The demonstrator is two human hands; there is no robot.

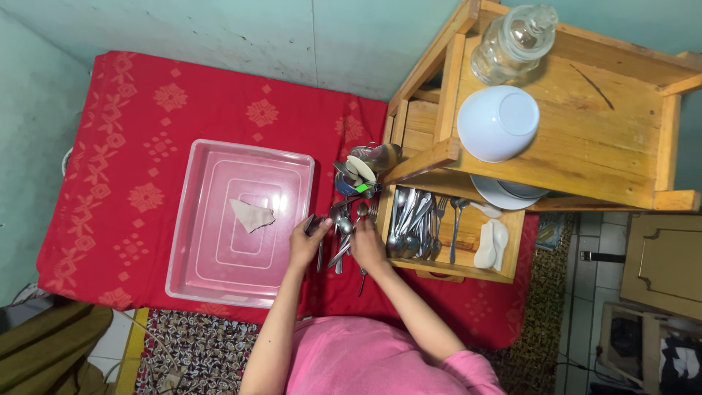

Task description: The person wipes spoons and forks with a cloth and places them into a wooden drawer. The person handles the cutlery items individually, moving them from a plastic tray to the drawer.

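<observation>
Steel spoons (338, 238) fill both our grips: left hand (306, 243) and right hand (368, 245) closed on them, the wooden drawer (468, 256) just right. We judge sorting underway; next needs careful placing.

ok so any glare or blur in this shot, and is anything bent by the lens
Head view: soft glare on the clear plastic tray and on the glass jar; the left hand and right hand and the spoons between them look slightly soft; the wooden rack leans outward toward the frame edge, a wide-angle effect; lighting is even, shadows faint.
</observation>
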